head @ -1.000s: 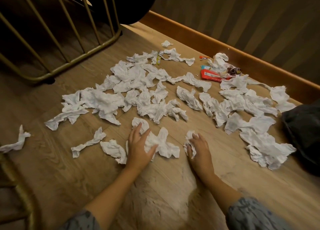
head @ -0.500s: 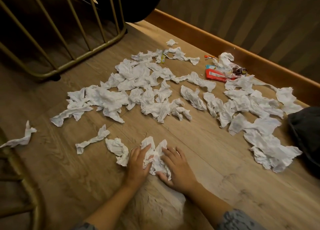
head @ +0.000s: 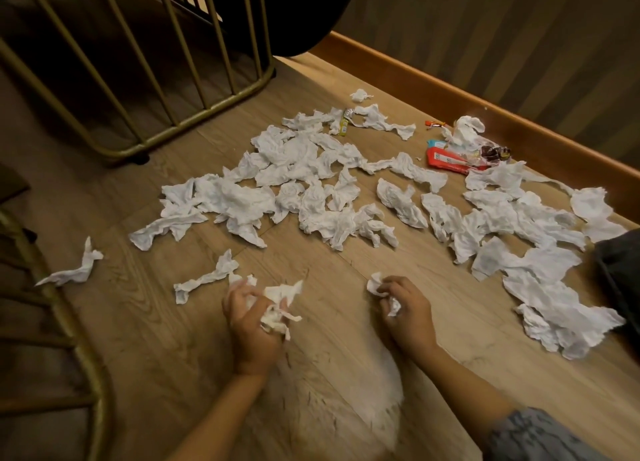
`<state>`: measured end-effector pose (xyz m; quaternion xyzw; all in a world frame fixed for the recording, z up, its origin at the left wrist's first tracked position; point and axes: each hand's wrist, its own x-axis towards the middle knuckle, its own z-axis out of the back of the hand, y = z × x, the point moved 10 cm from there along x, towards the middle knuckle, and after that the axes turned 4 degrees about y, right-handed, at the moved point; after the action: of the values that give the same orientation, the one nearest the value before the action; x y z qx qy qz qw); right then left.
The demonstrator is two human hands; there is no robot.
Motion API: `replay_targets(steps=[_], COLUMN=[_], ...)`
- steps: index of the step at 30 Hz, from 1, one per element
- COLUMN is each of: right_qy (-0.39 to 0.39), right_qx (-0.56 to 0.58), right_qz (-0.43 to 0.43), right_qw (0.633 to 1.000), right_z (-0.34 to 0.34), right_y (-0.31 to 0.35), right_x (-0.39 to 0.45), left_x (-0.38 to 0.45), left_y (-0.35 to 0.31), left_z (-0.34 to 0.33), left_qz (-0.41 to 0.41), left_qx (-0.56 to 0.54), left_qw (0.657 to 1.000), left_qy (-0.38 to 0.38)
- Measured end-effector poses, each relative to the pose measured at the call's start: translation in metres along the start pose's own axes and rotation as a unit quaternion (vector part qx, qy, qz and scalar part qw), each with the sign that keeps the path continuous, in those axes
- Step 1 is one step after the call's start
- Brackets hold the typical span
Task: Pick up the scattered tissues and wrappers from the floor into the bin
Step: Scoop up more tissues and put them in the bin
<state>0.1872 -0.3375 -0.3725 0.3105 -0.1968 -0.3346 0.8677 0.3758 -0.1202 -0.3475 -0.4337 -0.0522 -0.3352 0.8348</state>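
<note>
Several crumpled white tissues (head: 294, 183) lie spread over the wooden floor ahead of me. My left hand (head: 249, 322) grips a bunch of crumpled tissues (head: 278, 304) just above the floor. My right hand (head: 403, 308) holds a small wad of tissue (head: 375, 284) in curled fingers. A twisted tissue (head: 204, 278) lies just left of my left hand. A red wrapper (head: 446, 160), a small yellow wrapper (head: 344, 126) and a dark candy wrapper (head: 491, 152) lie near the far wall. No bin is clearly in view.
A gold metal railing (head: 194, 114) stands at the far left, and a curved gold frame (head: 93, 374) at the near left. A lone tissue (head: 74, 270) lies beside it. A dark object (head: 620, 273) sits at the right edge. A wooden skirting board (head: 485, 110) runs along the wall.
Both hands came together on the tissues in front of me, then drew apart, each lifting a crumpled bunch. The near patch of floor no longer has those tissues on it.
</note>
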Motion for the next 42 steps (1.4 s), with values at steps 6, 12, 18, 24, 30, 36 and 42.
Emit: replay_targets(steps=[6, 12, 18, 24, 30, 36, 42], right_qy=[0.012, 0.026, 0.049, 0.091, 0.017, -0.137, -0.274], right_qx=[0.034, 0.018, -0.089, -0.228, -0.238, -0.166, -0.144], right_qz=[0.014, 0.106, 0.285, 0.376, 0.341, 0.257, 0.123], right_qw=[0.999, 0.994, 0.953, 0.894, 0.909, 0.942, 0.943], right_z=[-0.022, -0.033, 0.017, 0.105, 0.219, 0.347, 0.475], right_y=[0.039, 0.086, 0.152, 0.172, 0.145, 0.069, -0.026], right_x=[0.026, 0.043, 0.083, 0.121, 0.132, 0.089, 0.03], left_x=[-0.008, 0.02, 0.115, 0.167, 0.194, 0.162, 0.101], left_y=[0.062, 0.025, -0.071, -0.16, -0.291, -0.435, -0.529], left_z=[-0.024, -0.014, -0.013, -0.03, -0.055, -0.106, -0.18], left_qz=[0.114, 0.131, 0.002, -0.063, -0.166, -0.214, -0.092], left_qx=[0.042, -0.043, -0.044, 0.001, 0.049, -0.034, -0.209], left_qw=[0.984, 0.984, 0.99, 0.975, 0.948, 0.937, 0.921], left_qy=[0.129, 0.113, 0.133, 0.211, 0.266, 0.275, 0.316])
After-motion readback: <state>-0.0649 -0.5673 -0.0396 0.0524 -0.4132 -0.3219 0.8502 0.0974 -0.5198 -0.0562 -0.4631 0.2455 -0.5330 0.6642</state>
